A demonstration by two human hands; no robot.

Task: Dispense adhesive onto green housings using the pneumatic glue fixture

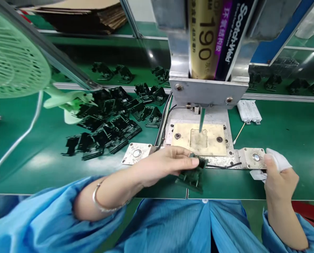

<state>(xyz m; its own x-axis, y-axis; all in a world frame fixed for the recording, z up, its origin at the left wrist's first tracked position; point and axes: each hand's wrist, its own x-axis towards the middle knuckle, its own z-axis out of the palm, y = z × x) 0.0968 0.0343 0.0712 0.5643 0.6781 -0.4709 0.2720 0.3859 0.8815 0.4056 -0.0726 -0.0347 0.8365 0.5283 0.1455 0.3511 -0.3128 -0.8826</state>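
Note:
My left hand [170,162] is closed on a black plastic part [192,175], pinched between thumb and fingers just in front of the dispensing fixture. My right hand [280,181] grips a crumpled white wipe [279,160] beside the right push button [256,157]. Between the hands sits a cream fixture plate [182,140] with a square recess, and a greenish nozzle [202,120] points down into it. Above, a metal holder [212,89] carries a Scotch-Weld adhesive cartridge [209,38]. A second push button [137,153] lies left of the fixture.
Several similar black parts [115,130] cover the bench left of the fixture, and more stand on the ledge behind. A green fan [14,59] juts in at upper left. Right of the fixture lie a cotton swab [239,133] and a white block [249,111]. Cardboard sheets [78,14] are stacked behind.

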